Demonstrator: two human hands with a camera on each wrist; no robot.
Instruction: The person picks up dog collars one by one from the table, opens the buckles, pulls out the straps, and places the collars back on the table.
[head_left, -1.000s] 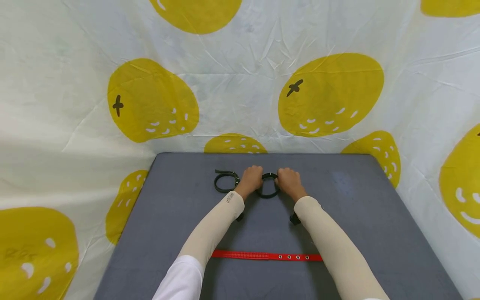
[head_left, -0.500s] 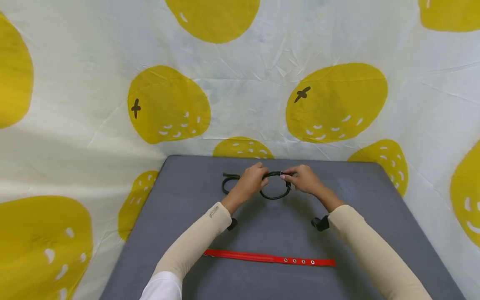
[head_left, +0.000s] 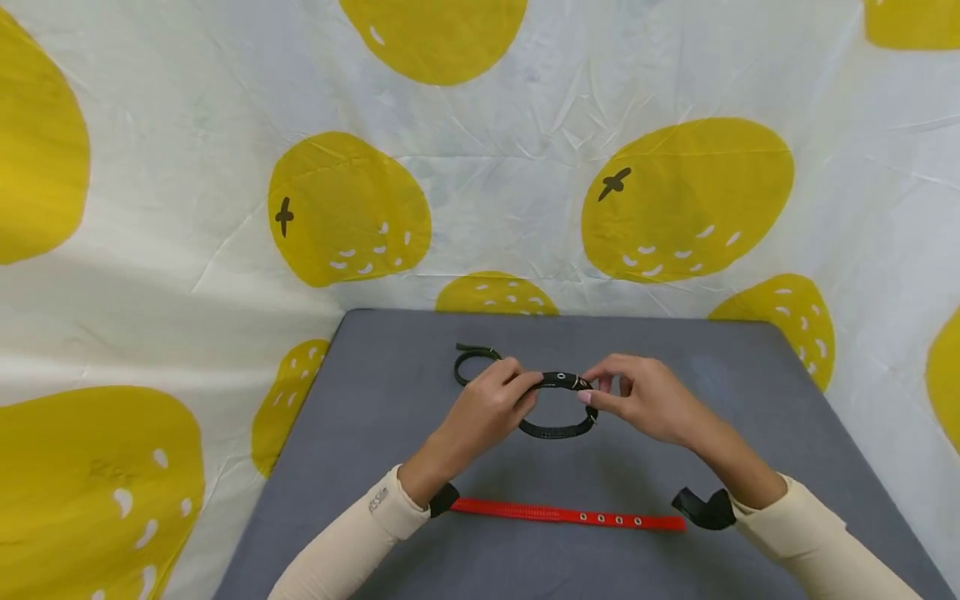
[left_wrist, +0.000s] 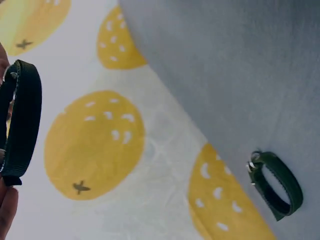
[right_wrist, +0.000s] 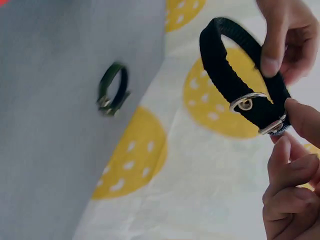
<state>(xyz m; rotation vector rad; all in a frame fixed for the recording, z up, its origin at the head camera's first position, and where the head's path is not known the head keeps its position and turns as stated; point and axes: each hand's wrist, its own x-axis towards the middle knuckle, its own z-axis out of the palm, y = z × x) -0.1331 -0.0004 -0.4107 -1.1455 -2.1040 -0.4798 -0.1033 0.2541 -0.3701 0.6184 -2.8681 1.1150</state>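
Both hands hold a black buckled collar (head_left: 557,432), closed into a loop and raised over the grey table. My left hand (head_left: 487,407) grips the loop's left side, thumb and fingers around the strap. At the right side, thumb and fingertips of my right hand (head_left: 651,398) pinch the strap by the buckle. Metal rings and an eyelet show on the collar (right_wrist: 217,65) in the right wrist view. Behind the left hand, a dark green collar (head_left: 458,367) lies looped on the table. Nearer, a red collar (head_left: 517,510) with several eyelets lies stretched out flat.
The grey table (head_left: 375,433) ends at the back against a white cloth (head_left: 502,208) printed with yellow fruit. Dark wrist-worn camera mounts (head_left: 705,508) hang under the sleeves above the red collar.
Both hands have lifted the black collar off the table and drawn it nearer. The right hand has turned and shifted to a fingertip pinch by the buckle. Green and red collars stay put.
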